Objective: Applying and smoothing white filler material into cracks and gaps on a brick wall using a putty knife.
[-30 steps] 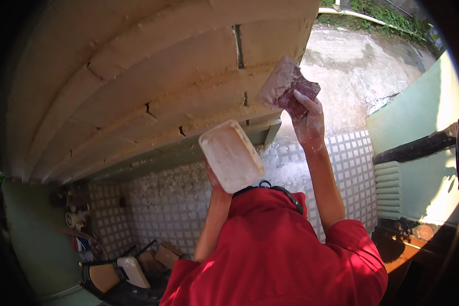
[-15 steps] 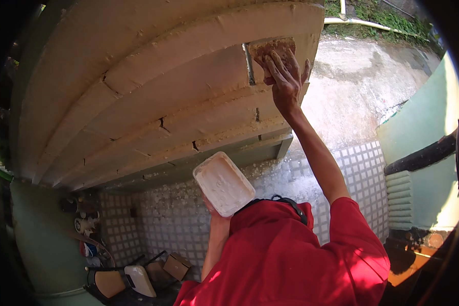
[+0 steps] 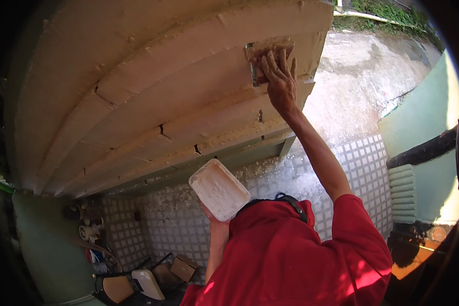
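Observation:
My right hand (image 3: 281, 76) reaches up with its fingers laid over a flat brown spreader (image 3: 266, 50), smeared with pale paste. The spreader is against a beige banded surface (image 3: 188, 89), close to its right end. A dark, partly shiny strip shows at the spreader's left edge; I cannot tell if it is a gap or metal. Lower down, my left hand (image 3: 217, 220) supports a white rectangular tub (image 3: 220, 187) from below, in front of my body. Whitish paste lies inside the tub. Most of the left fingers are hidden under it.
Several dark cracks run along the bands, one crack (image 3: 161, 129) near the middle. Below spreads a tiled floor (image 3: 178, 224) with pale spatters. Chairs (image 3: 118, 289) and a cardboard box (image 3: 183, 268) stand at the lower left. A green wall (image 3: 423, 120) rises at right.
My right hand has slid slightly left with the spreader along the surface, its fingers turned more upright. The tub has dipped slightly and shifted left. The view has shifted a little.

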`<state>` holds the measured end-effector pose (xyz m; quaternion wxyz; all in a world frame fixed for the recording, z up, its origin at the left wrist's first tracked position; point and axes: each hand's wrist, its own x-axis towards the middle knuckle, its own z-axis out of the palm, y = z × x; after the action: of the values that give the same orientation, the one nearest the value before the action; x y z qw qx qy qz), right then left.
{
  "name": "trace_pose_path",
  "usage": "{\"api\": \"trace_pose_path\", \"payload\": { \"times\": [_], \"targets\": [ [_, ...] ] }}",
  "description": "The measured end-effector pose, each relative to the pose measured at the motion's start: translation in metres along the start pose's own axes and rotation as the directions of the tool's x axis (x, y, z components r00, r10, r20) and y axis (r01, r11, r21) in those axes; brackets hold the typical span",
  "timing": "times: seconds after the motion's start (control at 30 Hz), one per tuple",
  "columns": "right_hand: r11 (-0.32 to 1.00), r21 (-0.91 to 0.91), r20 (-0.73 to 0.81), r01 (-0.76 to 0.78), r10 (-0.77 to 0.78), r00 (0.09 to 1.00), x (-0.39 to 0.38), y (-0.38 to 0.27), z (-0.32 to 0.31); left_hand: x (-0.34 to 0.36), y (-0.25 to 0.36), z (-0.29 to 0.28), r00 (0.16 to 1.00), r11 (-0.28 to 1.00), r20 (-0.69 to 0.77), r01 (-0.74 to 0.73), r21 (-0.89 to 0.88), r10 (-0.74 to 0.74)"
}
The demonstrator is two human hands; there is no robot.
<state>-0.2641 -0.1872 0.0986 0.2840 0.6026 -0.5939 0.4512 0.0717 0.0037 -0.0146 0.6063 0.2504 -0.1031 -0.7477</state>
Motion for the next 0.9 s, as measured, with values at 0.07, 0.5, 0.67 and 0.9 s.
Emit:
{"api": "trace_pose_path", "payload": {
  "times": [0.07, 0.5, 0.67, 0.9],
  "targets": [
    [0.996, 0.056, 0.089, -0.069, 0.064, 0.994, -0.009, -0.008, -0.003, 0.019, -0.003, -0.026, 0.966, 0.995, 0.255, -0.011, -0.097, 0.036],
    [0.997, 0.073, 0.091, 0.022, -0.028, 0.995, -0.014, -0.01, -0.06, 0.002, 0.003, -0.005, 0.996, 0.999, 0.088, 0.028, 0.043, -0.031],
    [0.998, -0.01, 0.063, 0.067, -0.066, 0.996, 0.0, 0.008, -0.016, -0.009, -0.001, 0.001, 0.993, 0.998, 0.122, -0.001, 0.061, -0.006],
    [0.997, 0.056, 0.247, -0.049, 0.033, 0.969, -0.041, 0.002, -0.02, -0.003, 0.011, -0.019, 0.996, 0.997, -0.053, 0.063, -0.053, -0.066]
  ]
}}
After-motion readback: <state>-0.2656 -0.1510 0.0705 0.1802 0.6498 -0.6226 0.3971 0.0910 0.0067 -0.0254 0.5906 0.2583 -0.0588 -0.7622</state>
